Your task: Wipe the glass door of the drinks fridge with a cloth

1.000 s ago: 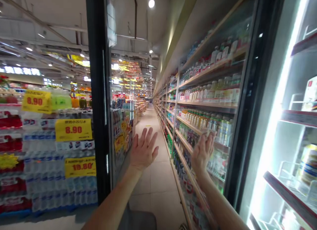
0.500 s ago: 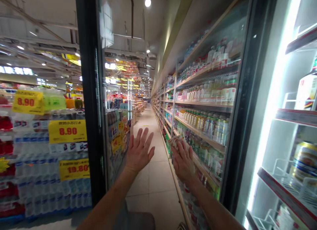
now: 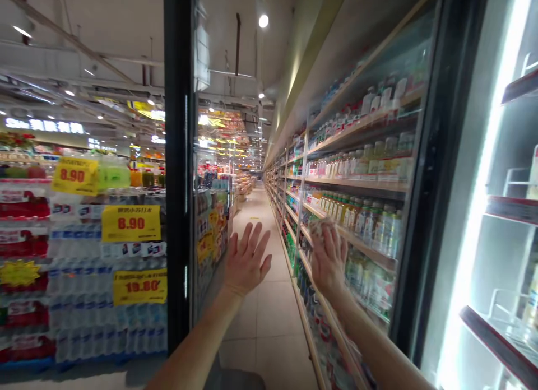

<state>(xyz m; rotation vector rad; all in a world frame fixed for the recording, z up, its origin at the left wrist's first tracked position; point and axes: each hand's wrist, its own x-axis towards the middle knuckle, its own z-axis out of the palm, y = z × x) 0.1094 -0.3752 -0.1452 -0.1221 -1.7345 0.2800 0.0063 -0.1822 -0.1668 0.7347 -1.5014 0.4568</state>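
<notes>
An open glass fridge door (image 3: 370, 171) with a black frame (image 3: 179, 210) stands in front of me. My left hand (image 3: 247, 262) lies flat against the pane, fingers spread and holding nothing. My right hand (image 3: 330, 262) presses a crumpled pale cloth (image 3: 318, 227) onto the glass a little to the right of the left hand; the cloth shows above my fingertips. Both forearms reach in from the bottom of the view.
Through the glass runs a long tiled aisle (image 3: 269, 300) beside shelves of bottled drinks (image 3: 361, 216). On the left are stacked water packs with yellow price signs (image 3: 131, 223). On the right is the lit fridge interior with wire shelves (image 3: 504, 334).
My right hand, with the cloth, slid down and left across the glass, then back up a little to the right. The left hand stayed flat on the pane.
</notes>
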